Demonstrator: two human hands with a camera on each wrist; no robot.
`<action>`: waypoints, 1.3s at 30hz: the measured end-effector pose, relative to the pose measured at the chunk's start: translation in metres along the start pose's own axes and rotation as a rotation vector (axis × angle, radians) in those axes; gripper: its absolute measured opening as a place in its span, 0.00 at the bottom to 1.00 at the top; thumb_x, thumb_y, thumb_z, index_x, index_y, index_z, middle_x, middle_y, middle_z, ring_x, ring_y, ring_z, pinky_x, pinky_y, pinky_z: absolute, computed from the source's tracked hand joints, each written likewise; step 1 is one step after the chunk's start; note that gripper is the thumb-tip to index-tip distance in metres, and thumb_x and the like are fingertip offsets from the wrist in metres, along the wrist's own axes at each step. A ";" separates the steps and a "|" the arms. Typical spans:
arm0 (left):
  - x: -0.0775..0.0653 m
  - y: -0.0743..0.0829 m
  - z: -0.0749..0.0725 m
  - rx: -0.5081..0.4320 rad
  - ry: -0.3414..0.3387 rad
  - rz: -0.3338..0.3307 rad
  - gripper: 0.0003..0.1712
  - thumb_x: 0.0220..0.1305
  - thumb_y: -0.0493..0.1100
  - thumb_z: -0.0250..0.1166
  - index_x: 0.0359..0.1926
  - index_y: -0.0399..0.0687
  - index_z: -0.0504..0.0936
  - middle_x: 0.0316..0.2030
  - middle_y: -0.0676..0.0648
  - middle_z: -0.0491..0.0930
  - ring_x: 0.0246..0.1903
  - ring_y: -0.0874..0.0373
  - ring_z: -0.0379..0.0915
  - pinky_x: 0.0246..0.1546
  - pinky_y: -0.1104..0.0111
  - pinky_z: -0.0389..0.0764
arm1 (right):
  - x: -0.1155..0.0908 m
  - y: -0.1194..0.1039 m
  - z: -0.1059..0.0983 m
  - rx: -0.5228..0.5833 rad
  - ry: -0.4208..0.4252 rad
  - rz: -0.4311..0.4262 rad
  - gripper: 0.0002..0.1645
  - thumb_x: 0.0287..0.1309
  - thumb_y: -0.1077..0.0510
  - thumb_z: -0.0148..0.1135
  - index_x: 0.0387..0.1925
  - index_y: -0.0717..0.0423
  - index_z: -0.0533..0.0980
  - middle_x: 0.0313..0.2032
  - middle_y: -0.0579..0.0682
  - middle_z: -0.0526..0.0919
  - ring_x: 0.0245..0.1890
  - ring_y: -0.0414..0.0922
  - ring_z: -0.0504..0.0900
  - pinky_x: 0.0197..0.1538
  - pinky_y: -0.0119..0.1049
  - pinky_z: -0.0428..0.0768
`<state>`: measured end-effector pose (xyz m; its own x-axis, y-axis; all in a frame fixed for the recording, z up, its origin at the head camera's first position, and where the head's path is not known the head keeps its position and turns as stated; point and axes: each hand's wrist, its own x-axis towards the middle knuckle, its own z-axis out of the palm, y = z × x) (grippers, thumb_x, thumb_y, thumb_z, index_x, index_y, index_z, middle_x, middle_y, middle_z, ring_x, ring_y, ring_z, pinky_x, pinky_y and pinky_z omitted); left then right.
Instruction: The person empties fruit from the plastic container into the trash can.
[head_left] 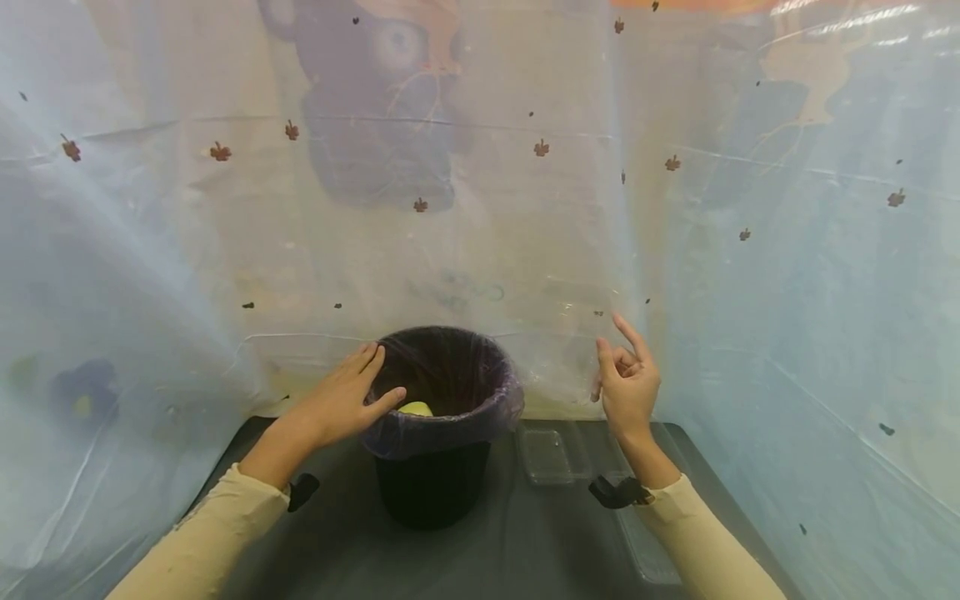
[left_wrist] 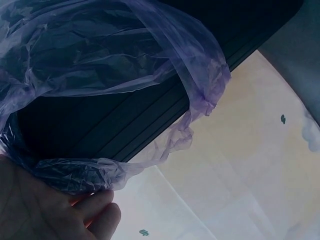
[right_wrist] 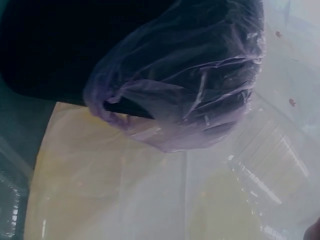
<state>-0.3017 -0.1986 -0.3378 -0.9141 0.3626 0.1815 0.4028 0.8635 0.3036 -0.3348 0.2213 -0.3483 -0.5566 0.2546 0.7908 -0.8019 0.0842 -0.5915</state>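
Observation:
A black bin (head_left: pixel 431 487) stands upright on the dark table, lined with a thin purple bag (head_left: pixel 442 429) folded over its rim. My left hand (head_left: pixel 330 407) rests against the left side of the lined rim, fingers fairly straight and thumb reaching over the edge. In the left wrist view, its fingertips touch the bag (left_wrist: pixel 85 172). Inside the bin, part of a yellow thing (head_left: pixel 415 408) shows; its kind cannot be told. My right hand (head_left: pixel 630 387), raised right of the bin, holds a clear plastic container (right_wrist: pixel 270 155), its index finger extended upward. The container's outline is faint in the head view.
Another clear plastic container (head_left: pixel 545 456) lies on the dark table (head_left: pixel 540 550) just right of the bin. A further clear piece (head_left: pixel 648 550) lies partly under my right forearm. Printed plastic sheeting (head_left: pixel 480 233) hangs behind the table and along both sides.

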 end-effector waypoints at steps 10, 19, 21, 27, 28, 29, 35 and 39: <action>0.001 -0.001 0.001 0.006 0.010 0.003 0.56 0.81 0.72 0.49 0.86 0.34 0.45 0.85 0.32 0.41 0.84 0.32 0.35 0.81 0.35 0.43 | -0.022 0.003 -0.024 -0.033 -0.011 0.082 0.27 0.76 0.66 0.63 0.73 0.61 0.75 0.15 0.54 0.72 0.06 0.43 0.70 0.09 0.33 0.72; 0.002 -0.004 0.003 0.004 0.008 0.005 0.58 0.79 0.75 0.48 0.86 0.34 0.45 0.85 0.32 0.40 0.84 0.32 0.35 0.81 0.36 0.42 | -0.056 0.006 -0.046 -0.108 -0.052 0.188 0.27 0.77 0.65 0.62 0.73 0.59 0.74 0.15 0.55 0.73 0.08 0.46 0.72 0.12 0.36 0.75; 0.003 -0.005 0.004 0.001 0.014 0.011 0.58 0.79 0.75 0.48 0.86 0.33 0.45 0.85 0.31 0.41 0.84 0.31 0.35 0.81 0.35 0.43 | -0.063 0.007 -0.050 -0.129 -0.068 0.196 0.26 0.77 0.66 0.62 0.73 0.58 0.75 0.15 0.55 0.73 0.07 0.47 0.72 0.11 0.36 0.75; 0.004 -0.006 0.005 0.000 0.014 0.009 0.59 0.79 0.75 0.47 0.86 0.34 0.45 0.85 0.32 0.41 0.84 0.32 0.35 0.80 0.35 0.44 | -0.087 0.014 -0.061 -0.202 -0.124 0.239 0.25 0.78 0.66 0.60 0.72 0.61 0.74 0.14 0.52 0.73 0.07 0.46 0.72 0.11 0.35 0.74; 0.004 -0.006 0.005 0.001 0.013 0.008 0.58 0.79 0.75 0.47 0.86 0.34 0.45 0.85 0.32 0.41 0.84 0.32 0.35 0.81 0.35 0.44 | -0.090 0.015 -0.063 -0.207 -0.133 0.246 0.25 0.78 0.67 0.60 0.72 0.61 0.74 0.14 0.51 0.72 0.07 0.45 0.71 0.11 0.34 0.73; 0.003 -0.005 0.005 0.001 0.014 0.009 0.58 0.79 0.75 0.47 0.86 0.34 0.45 0.85 0.32 0.41 0.84 0.32 0.35 0.81 0.35 0.44 | -0.094 0.016 -0.064 -0.214 -0.142 0.253 0.25 0.78 0.67 0.60 0.72 0.63 0.73 0.14 0.51 0.72 0.06 0.45 0.71 0.11 0.33 0.72; 0.002 -0.003 0.004 0.000 0.019 0.009 0.58 0.79 0.75 0.48 0.86 0.33 0.46 0.85 0.32 0.41 0.84 0.32 0.36 0.80 0.35 0.44 | -0.117 0.018 -0.074 -0.269 -0.192 0.333 0.27 0.78 0.66 0.60 0.72 0.69 0.70 0.14 0.48 0.72 0.06 0.44 0.71 0.11 0.29 0.71; 0.002 -0.003 0.004 0.000 0.021 0.007 0.58 0.79 0.75 0.48 0.86 0.33 0.46 0.85 0.32 0.42 0.84 0.31 0.36 0.80 0.35 0.44 | -0.130 0.019 -0.077 -0.276 -0.217 0.431 0.28 0.79 0.62 0.61 0.74 0.67 0.69 0.15 0.50 0.73 0.07 0.42 0.72 0.12 0.31 0.74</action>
<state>-0.3050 -0.1990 -0.3419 -0.9100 0.3614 0.2029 0.4093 0.8609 0.3022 -0.2608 0.2635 -0.4741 -0.8772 0.1198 0.4650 -0.4211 0.2735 -0.8648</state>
